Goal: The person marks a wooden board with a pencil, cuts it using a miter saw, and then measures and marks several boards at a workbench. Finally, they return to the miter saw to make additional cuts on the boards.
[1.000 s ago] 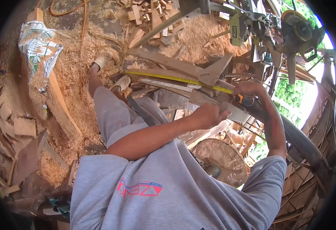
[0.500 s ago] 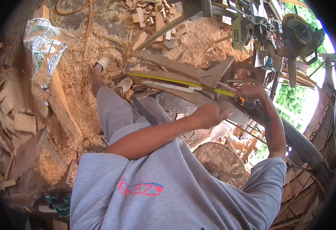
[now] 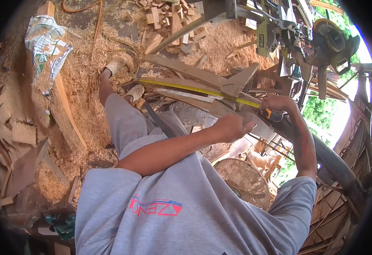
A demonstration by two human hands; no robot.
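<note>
My right hand (image 3: pixel 278 103) is closed around a black and orange tape measure (image 3: pixel 274 114). Its yellow blade (image 3: pixel 186 87) runs out to the left along a long wooden board (image 3: pixel 186 70), passing by a pointed wood piece (image 3: pixel 240 83). My left hand (image 3: pixel 232 128) is a closed fist a little nearer my body, below the blade, with the thumb pressed toward the fingers. Whatever it may hold is too small to make out. A grey flat surface (image 3: pixel 258 124) shows just beyond the left fist.
Wood shavings (image 3: pixel 84 76) cover the floor around my feet. Small wood blocks (image 3: pixel 156 19) lie at the top, with offcuts (image 3: pixel 24 134) at the left. A circular saw (image 3: pixel 332 40) and other tools stand at the upper right. A round fan (image 3: pixel 243 180) is near my body.
The view has shifted slightly, moving the floor and the fan a little to the left. Both hands keep nearly the same pose, and the tape blade remains extended.
</note>
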